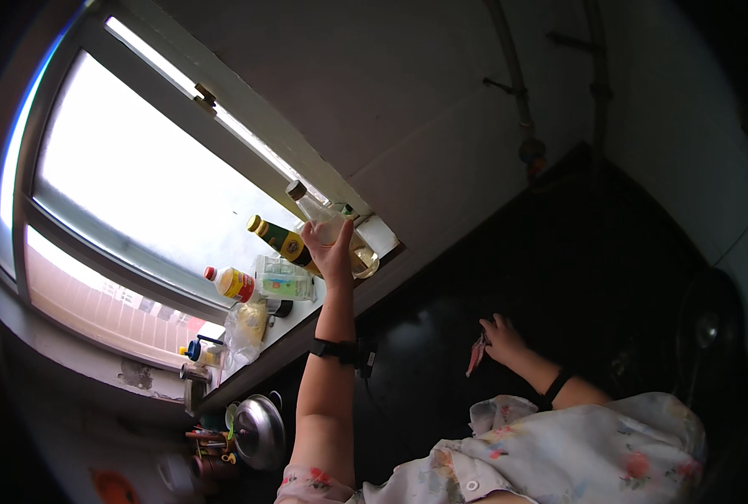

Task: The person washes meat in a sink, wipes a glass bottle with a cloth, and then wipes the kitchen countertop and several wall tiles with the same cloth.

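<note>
My left hand [331, 252] is raised to the window sill, its fingers and thumb around a clear glass bottle [362, 255] with a dark cap and some pale liquid at its base. Beside it leans into view a bottle with a green and yellow label [284, 242] and gold cap. My right hand [501, 340] is over the dark counter, with a small reddish crumpled cloth or packet [476, 358] hanging from its fingers. What exactly that item is cannot be told.
On the sill [308, 309] stand a red-capped bottle [232, 283], a plastic pack [284, 279], a bag of yellowish contents [248, 324] and a blue-lidded container [200, 351]. A metal lid [259, 432] and utensils lie below. A dark pan [711, 334] is at the right.
</note>
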### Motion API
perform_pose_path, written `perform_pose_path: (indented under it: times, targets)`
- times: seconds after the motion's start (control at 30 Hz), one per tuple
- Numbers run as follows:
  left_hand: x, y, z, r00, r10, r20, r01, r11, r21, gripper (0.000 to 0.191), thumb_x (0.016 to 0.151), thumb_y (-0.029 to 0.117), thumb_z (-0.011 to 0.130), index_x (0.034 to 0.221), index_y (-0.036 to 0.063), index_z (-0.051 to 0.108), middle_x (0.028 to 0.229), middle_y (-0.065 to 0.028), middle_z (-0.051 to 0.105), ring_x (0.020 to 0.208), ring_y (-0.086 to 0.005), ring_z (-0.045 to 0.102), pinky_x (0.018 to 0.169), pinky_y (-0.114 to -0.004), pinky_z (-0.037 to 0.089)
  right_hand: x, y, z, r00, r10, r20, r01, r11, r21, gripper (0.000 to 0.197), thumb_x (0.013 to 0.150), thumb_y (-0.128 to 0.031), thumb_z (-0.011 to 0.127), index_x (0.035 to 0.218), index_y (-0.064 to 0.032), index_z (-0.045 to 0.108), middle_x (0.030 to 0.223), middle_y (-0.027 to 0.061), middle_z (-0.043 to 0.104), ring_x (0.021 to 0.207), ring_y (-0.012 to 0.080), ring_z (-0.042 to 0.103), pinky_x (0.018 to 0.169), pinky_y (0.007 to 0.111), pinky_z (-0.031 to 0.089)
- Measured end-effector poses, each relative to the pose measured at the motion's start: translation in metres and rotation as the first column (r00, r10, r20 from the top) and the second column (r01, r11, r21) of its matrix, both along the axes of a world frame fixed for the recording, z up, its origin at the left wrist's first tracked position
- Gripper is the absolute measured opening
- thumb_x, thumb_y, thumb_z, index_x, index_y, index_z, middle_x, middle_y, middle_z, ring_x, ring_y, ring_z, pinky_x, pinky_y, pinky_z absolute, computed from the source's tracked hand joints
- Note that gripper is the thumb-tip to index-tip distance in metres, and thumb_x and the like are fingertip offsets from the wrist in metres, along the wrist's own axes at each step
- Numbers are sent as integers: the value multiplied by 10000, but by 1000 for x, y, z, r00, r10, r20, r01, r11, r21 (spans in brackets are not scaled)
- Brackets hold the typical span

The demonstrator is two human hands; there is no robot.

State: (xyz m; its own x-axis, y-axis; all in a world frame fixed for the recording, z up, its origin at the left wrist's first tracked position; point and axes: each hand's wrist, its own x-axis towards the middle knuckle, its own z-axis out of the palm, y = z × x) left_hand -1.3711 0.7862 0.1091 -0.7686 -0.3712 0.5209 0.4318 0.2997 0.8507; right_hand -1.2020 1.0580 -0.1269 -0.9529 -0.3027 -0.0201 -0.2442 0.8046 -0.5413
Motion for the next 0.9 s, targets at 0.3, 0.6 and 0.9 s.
perform_pose_path:
  times: [0.3,0.6,0.9]
  targets:
    - [-52,-16,-40,992,124,29,-123,991,-43,783,706,200,795,1266,14,280,1128,-137,463,1010,-205,506,849,-306,434,9,13,-30,937,254,-239,-225,964,142,493,863,-266,501,1333,-128,447,1441,93,343,1371,266,228,1121,472,166]
    - [-54,-32,-35,970,206,132,-179,965,-190,944,683,261,801,1346,-38,199,1236,-200,441,1097,-268,491,926,-333,403,5,12,-31,917,252,-308,-230,967,107,383,886,-194,478,1253,-93,519,1369,83,440,1320,247,327,1104,426,235]
    - [79,5,-87,950,187,248,-86,926,-367,810,730,209,744,1380,37,293,1383,-220,281,1283,-362,304,1016,-424,326,-52,17,-12,979,-5,201,118,825,-553,346,881,-35,465,1220,-66,528,1165,106,580,1066,233,556,899,334,463]
